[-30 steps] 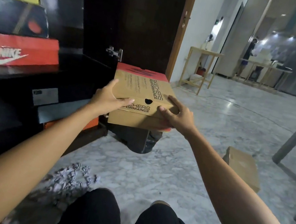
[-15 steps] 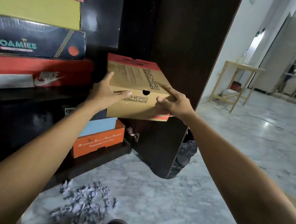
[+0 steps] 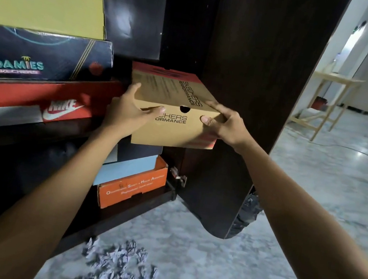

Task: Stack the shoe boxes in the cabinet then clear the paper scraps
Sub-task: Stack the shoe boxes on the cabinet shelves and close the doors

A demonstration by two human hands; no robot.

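Lying nearest on the floor [image 3: 284, 227]: paper scraps [image 3: 118, 266], just outside the cabinet [image 3: 248, 77]. Both hands grasp the brown box [image 3: 178, 104] at shelf height, left hand [image 3: 127, 113] on its left corner, right hand [image 3: 226, 126] on its right corner, thumbs across the front. Behind, left: Nike box [image 3: 39, 99] under the Foamies box [image 3: 41, 59]. Below: orange box [image 3: 132, 184].

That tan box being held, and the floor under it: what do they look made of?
The tan box looks like matte kraft cardboard: brown, printed lettering, a punched hole. The floor seems polished marble or similar stone: grey veining and glossy reflections.
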